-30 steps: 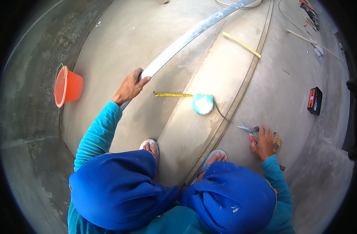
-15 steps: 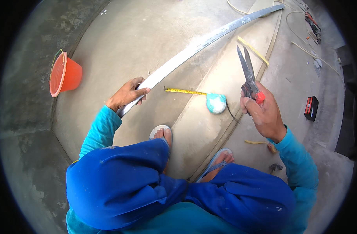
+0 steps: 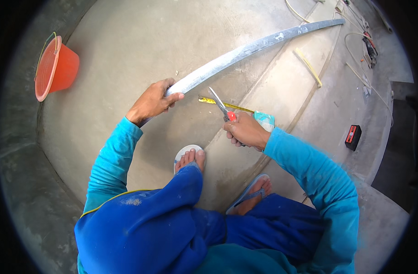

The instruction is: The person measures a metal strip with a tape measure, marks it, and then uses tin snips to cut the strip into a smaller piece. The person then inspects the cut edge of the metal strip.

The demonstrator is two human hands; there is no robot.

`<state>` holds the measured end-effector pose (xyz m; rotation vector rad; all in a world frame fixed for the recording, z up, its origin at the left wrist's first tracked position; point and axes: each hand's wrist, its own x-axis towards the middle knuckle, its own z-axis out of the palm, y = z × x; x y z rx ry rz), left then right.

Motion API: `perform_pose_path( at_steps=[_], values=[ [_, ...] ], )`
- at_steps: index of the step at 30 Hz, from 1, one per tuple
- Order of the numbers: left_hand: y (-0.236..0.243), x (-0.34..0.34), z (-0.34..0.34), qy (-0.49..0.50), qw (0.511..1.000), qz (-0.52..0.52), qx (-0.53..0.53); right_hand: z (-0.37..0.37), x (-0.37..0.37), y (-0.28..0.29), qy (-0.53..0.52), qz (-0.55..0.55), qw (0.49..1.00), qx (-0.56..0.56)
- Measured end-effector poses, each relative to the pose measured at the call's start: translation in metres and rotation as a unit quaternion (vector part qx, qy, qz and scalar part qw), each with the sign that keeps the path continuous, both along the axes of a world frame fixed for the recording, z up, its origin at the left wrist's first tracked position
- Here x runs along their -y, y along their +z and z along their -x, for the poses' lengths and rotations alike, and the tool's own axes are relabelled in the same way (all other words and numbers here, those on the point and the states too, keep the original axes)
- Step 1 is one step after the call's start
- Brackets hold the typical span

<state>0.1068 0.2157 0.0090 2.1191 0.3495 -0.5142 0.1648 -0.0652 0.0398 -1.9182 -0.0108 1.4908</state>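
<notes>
My left hand (image 3: 157,101) is closed around the near end of a long grey metal strip (image 3: 238,55), which runs up and away to the right. Held in my right hand (image 3: 246,130) is a pair of metal snips (image 3: 220,103) with red on the handle. The blades point up and left, a little right of the strip and apart from it. Behind the snips lies a tape measure with a light-blue and white case (image 3: 265,120), its yellow blade (image 3: 236,107) drawn out toward the left. My right hand and the snips partly cover the tape measure.
An orange bucket (image 3: 65,68) stands at the left by the wall. A pale yellow strip (image 3: 308,67) lies on the floor at the right, with a small black-and-red box (image 3: 353,137) lower down. A power tool (image 3: 370,48) and pale cables (image 3: 355,57) are at the far right.
My right hand has swung the snips left, from right of the tape measure to in front of it, near the strip. The snips' blades, spread before, now look nearly together.
</notes>
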Motion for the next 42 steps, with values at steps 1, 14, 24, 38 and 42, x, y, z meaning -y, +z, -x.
perform_pose_path(
  at_steps=[1,14,24,38,42],
  values=[
    [-0.001,-0.001,0.001,0.007,1.000,-0.007,-0.003,0.000,-0.004,-0.009,-0.008,-0.024,1.000,0.002],
    [-0.020,-0.002,0.005,-0.060,0.990,-0.087,0.093,0.006,-0.011,-0.068,0.024,-0.032,0.975,0.218],
    [-0.011,0.002,0.005,-0.074,0.985,-0.124,0.099,0.005,-0.015,-0.063,0.049,-0.025,0.967,0.248],
    [-0.014,0.002,0.010,-0.105,0.960,-0.202,0.166,0.003,-0.023,-0.057,0.057,-0.019,0.962,0.268],
    [-0.013,0.001,0.010,-0.110,0.954,-0.202,0.191,0.005,-0.025,-0.057,0.049,-0.019,0.961,0.270]
  ],
)
